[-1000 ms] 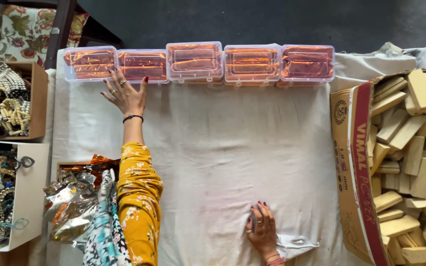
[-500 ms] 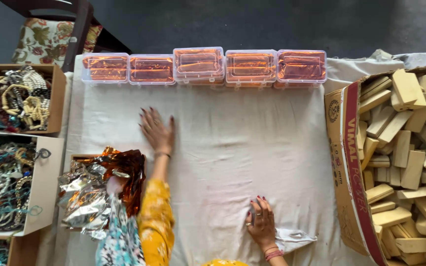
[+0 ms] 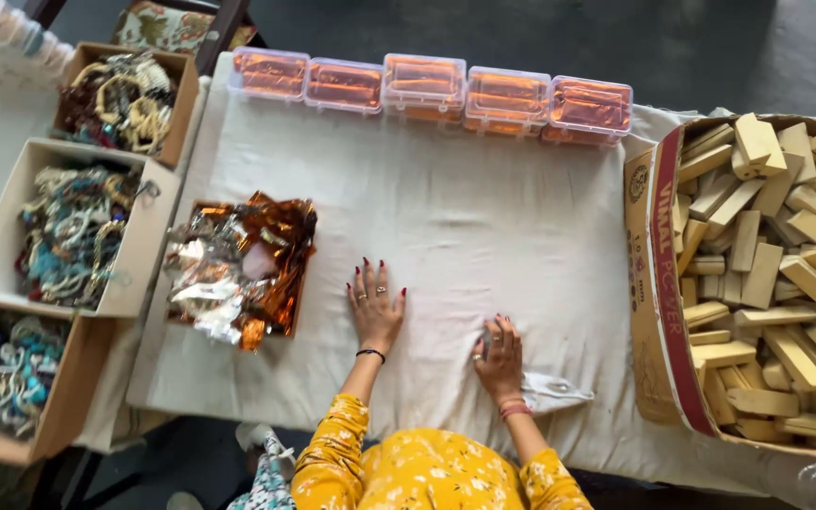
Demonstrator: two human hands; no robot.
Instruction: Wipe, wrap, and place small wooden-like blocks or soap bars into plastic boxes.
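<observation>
Hands apart, empty: left hand (image 3: 376, 310) flat on white cloth (image 3: 484, 227), right hand (image 3: 500, 357) half-hiding clear packet (image 3: 554, 391).

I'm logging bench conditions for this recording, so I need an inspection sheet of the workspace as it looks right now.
Surface: white cloth covers the table, wrinkled, mostly bare in the middle.
Job's things: small clear packet lying on the cloth beside the right hand.
Clutter: tray of shiny foil wrappers; row of five clear lidded boxes with orange contents; cardboard box of wooden blocks; three boxes of bangles at the left.
Grippers: left hand flat on the cloth, empty; right hand resting on the cloth next to the packet.
Cables: nothing seen.
Surroundings: dark floor; patterned cushion behind the table.
</observation>
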